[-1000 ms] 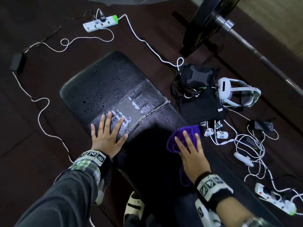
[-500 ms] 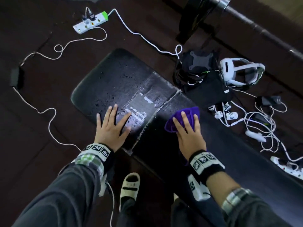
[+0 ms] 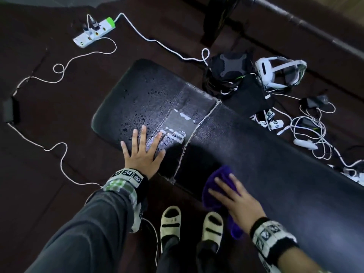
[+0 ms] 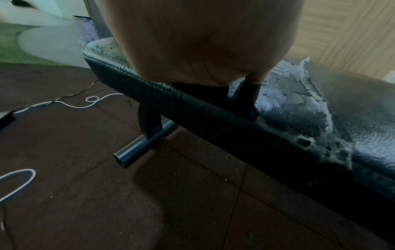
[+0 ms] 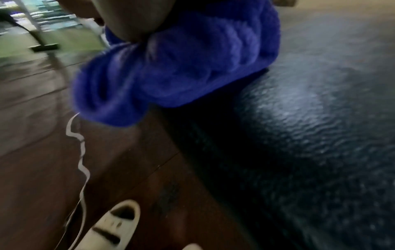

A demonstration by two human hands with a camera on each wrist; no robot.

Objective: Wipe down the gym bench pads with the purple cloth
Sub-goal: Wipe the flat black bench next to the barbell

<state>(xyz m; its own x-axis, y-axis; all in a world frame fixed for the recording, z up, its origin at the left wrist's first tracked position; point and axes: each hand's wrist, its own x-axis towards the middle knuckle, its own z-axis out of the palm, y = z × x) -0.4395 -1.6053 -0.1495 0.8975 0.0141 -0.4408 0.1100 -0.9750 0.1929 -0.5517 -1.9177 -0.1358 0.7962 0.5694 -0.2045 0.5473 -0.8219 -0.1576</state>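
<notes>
Right hand (image 3: 239, 201) flat, pressing purple cloth (image 3: 220, 184) at pad's (image 3: 275, 164) near edge (left hand (image 3: 142, 154) flat).

Surface (image 3: 275, 154): left hand (image 3: 142, 156) flat at left; cloth (image 3: 220, 178) under right hand (image 3: 240, 201), near edge; headset (image 3: 279, 74) on floor behind.

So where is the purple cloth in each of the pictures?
Head: purple cloth low and right of centre, under the right hand.
Left wrist: not in it.
Right wrist: upper middle, bunched at the pad's near edge.
Shared landmark: the black bench pad.
</notes>
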